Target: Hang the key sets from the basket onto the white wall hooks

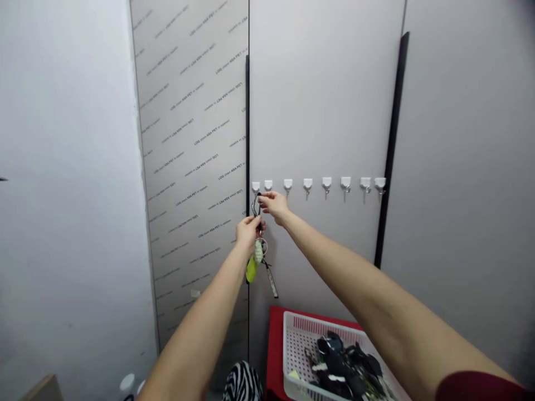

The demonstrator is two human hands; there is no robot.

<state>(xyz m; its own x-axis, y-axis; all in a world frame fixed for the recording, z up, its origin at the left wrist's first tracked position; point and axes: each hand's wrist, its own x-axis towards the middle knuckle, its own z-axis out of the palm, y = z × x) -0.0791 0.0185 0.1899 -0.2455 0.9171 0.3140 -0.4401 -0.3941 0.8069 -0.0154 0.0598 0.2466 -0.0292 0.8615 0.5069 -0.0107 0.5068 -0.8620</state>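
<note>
My left hand [248, 230] pinches a key bunch below the leftmost white hook [256, 186]. From it hang a pale green charm [258, 252], a yellow-green tag [251, 269], a ring and a dark patterned strap [271, 280]. My right hand [273, 206] is closed by thumb and fingers on the dark upper end of the same bunch, just under that hook. A looped strap or clip [253, 207] runs between the two hands. Whether the loop touches the hook is too small to tell.
Several more white hooks [326, 182] run rightward across the grey door [326, 111], between black handle strips [390, 150]. Below stands a white perforated basket [292, 356] with many dark keys [343, 362], on a red surface [276, 334]. Zebra-striped fabric [242, 381] shows at the bottom.
</note>
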